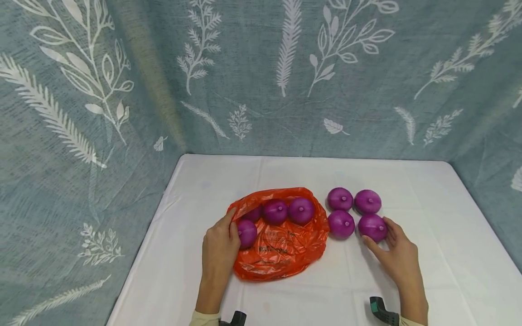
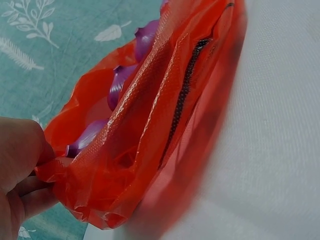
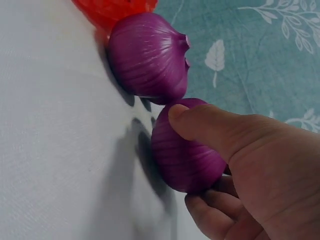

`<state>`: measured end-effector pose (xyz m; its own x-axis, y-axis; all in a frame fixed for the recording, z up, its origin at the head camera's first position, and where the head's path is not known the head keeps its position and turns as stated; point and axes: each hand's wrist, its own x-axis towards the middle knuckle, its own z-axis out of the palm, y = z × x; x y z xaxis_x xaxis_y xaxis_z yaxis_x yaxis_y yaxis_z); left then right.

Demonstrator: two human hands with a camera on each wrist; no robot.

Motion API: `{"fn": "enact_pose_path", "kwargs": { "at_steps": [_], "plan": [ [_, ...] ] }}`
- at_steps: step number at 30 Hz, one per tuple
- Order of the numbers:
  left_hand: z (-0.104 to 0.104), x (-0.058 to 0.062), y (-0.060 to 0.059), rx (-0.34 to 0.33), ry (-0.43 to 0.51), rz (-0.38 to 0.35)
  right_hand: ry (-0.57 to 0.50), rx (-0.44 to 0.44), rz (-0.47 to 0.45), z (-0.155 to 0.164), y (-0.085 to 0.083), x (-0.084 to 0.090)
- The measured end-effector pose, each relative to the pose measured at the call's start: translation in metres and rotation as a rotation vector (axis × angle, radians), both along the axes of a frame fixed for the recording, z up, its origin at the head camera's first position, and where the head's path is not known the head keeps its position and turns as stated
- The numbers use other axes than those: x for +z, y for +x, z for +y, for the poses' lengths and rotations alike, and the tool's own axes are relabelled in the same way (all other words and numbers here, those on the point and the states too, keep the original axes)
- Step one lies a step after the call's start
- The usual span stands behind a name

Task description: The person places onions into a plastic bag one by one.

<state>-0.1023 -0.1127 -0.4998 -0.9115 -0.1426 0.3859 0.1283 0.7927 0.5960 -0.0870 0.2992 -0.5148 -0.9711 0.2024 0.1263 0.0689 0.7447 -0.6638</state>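
Observation:
An orange-red plastic bag [image 1: 281, 246] lies open on the white table [image 1: 440, 235], with several purple onions [image 1: 301, 210] inside it. My left hand [image 1: 231, 226] pinches the bag's near-left edge beside one of those onions [image 1: 247, 233]. In the left wrist view the left hand [image 2: 42, 165] holds the bag [image 2: 150, 140] by its rim, and onions [image 2: 120, 85] show inside. Right of the bag several more onions sit in a square. My right hand [image 1: 378, 240] grips the front right onion [image 1: 372, 226]. In the right wrist view the thumb and fingers of the right hand [image 3: 186, 160] curl round that onion [image 3: 167, 145], which touches its neighbour [image 3: 147, 62].
A teal cloth with white leaf prints [image 1: 261, 77] hangs behind and at both sides of the table. The two back onions [image 1: 340, 199] [image 1: 368, 201] stand close behind the front pair. Bare white tabletop lies to the far right and along the front edge.

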Motion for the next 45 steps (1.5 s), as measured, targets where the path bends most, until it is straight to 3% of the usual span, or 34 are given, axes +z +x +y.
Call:
{"fn": "enact_pose_path", "kwargs": {
  "at_steps": [5,15,22,28,35,41,45],
  "plan": [
    [0.002,0.001,-0.002,-0.004,-0.013,0.014,-0.008,-0.04,0.037,-0.004,0.001,0.007],
    [0.004,0.001,-0.002,0.0,-0.015,0.01,-0.046,-0.064,0.209,-0.026,0.003,0.033],
    [0.004,0.002,-0.001,0.014,-0.008,0.007,-0.054,0.021,0.275,-0.043,-0.004,0.041],
    [0.004,0.002,-0.001,0.022,0.001,0.003,-0.055,0.106,0.28,-0.066,-0.008,0.043],
    [0.004,0.002,-0.001,0.019,0.001,0.003,-0.07,0.266,0.332,-0.102,-0.01,0.04],
    [0.006,0.003,0.0,0.02,-0.007,0.011,-0.084,0.363,0.229,-0.138,-0.009,0.035],
    [0.006,0.003,0.0,0.017,-0.008,0.006,-0.048,0.381,0.138,-0.158,-0.008,0.03]
  ]
}}
